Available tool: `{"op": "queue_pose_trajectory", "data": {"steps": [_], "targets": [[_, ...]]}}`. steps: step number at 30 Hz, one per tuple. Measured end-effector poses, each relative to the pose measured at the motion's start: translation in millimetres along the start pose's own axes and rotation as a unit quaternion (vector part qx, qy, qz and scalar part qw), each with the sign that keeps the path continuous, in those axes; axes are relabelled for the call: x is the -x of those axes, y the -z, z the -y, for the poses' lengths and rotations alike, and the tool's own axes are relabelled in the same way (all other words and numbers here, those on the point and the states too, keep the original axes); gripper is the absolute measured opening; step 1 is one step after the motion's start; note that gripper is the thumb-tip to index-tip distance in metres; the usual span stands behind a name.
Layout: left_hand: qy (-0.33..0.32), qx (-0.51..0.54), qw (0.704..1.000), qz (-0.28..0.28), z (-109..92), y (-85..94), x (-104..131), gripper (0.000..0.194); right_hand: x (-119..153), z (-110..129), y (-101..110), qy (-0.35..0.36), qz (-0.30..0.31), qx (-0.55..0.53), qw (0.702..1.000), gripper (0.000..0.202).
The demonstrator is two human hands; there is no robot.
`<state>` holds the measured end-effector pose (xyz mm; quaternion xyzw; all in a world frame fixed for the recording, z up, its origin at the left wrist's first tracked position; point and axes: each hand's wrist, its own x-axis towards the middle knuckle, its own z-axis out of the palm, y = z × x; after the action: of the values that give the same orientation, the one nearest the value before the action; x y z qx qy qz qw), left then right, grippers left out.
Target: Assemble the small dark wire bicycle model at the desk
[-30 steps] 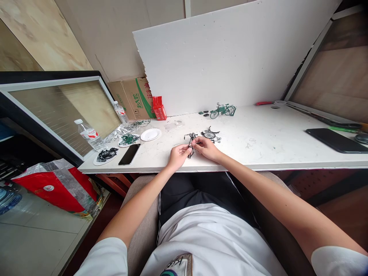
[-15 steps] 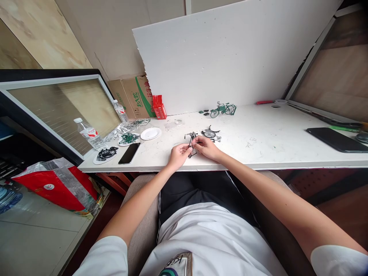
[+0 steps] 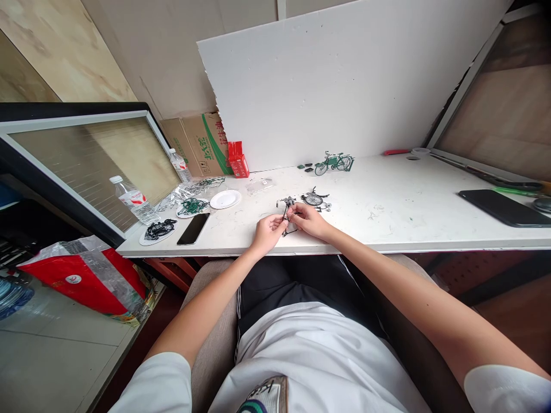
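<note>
Fingertips of the left hand (image 3: 267, 232) and the right hand (image 3: 309, 221) were closed on a small black model bicycle frame (image 3: 286, 210), pinched between them just above the white table (image 3: 413, 215), near its front edge. Just beyond the right hand lay a loose black wheel (image 3: 314, 198) with small parts beside it. Farther back, a green model bicycle (image 3: 334, 164) stood upright near the white board (image 3: 327, 86). Left of the hands, a smartphone (image 3: 193, 229) lay beside a plate of black plastic parts (image 3: 160, 230).
</note>
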<state>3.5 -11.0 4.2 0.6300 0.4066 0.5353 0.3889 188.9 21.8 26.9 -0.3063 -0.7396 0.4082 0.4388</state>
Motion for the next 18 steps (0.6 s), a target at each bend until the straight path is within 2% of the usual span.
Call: {"op": "queue_pose_trajectory", "data": {"steps": [18], "targets": [[-0.025,-0.033,0.999,0.005,-4.1,-1.9,3.9,0.027,1.8,3.9,-1.3,-0.011,0.02,-0.013,1.0,0.023]]}}
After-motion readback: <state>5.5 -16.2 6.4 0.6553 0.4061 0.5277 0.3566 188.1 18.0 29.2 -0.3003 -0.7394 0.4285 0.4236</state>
